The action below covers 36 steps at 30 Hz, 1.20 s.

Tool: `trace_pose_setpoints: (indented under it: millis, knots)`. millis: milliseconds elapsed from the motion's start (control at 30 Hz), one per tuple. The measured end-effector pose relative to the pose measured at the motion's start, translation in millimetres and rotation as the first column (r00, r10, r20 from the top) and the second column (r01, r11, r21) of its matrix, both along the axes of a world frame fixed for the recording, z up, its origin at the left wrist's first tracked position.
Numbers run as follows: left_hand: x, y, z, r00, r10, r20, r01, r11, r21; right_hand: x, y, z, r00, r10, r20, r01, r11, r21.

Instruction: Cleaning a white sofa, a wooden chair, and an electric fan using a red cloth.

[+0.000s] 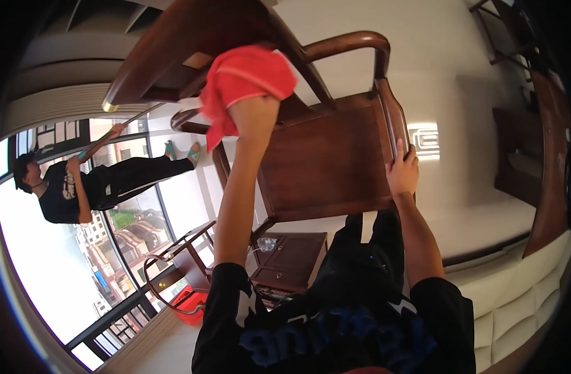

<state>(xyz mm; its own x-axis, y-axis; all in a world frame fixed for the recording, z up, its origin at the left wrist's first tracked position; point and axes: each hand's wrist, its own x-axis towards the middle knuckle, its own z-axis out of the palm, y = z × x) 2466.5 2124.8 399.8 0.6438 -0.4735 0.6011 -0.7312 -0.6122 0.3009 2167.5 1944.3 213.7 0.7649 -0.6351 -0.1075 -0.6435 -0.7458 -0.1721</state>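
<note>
A dark wooden armchair (329, 165) stands in front of me, its seat facing up and its backrest (198, 37) rising toward the upper left. My left hand (260, 113) reaches far forward with a red cloth (248, 78), which lies against the backrest. The cloth covers most of the fingers and looks slightly blurred. On the chair's right side, my right hand (402, 171) grips the armrest (392, 115) near its front end, with the fingers over the wood.
At the left, another person (79, 187) holds a long pole by tall windows (54, 262). A dark cabinet (288, 258), a second chair (185, 252) and a red container (188, 305) stand at the lower left. A cream padded surface (522, 305) lies at the lower right.
</note>
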Motion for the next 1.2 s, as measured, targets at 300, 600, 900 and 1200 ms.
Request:
trace_pose_setpoints:
  millis: [300, 600, 900, 1200]
  knots:
    - [-21, -65, -48, 0.972, -0.235, 0.010, 0.235, 0.972, -0.030, -3, 0, 7, 0.999, -0.034, 0.040, 0.031, 0.997, 0.070]
    - [-5, -188, -7, 1.000, 0.019, 0.000, -0.016, 0.847, 0.532, -12, -3, 11, 0.998, -0.033, 0.045, 0.028, 0.993, 0.116]
    - [-18, -256, -2, 0.997, -0.079, -0.005, 0.056, 0.659, 0.750, -16, -11, 21, 0.997, -0.017, 0.071, 0.010, 0.995, 0.096]
    - [-83, -243, -175, 0.878, -0.240, -0.415, 0.477, 0.524, 0.705, -14, -1, 12, 0.992, -0.058, 0.110, 0.037, 0.984, 0.177]
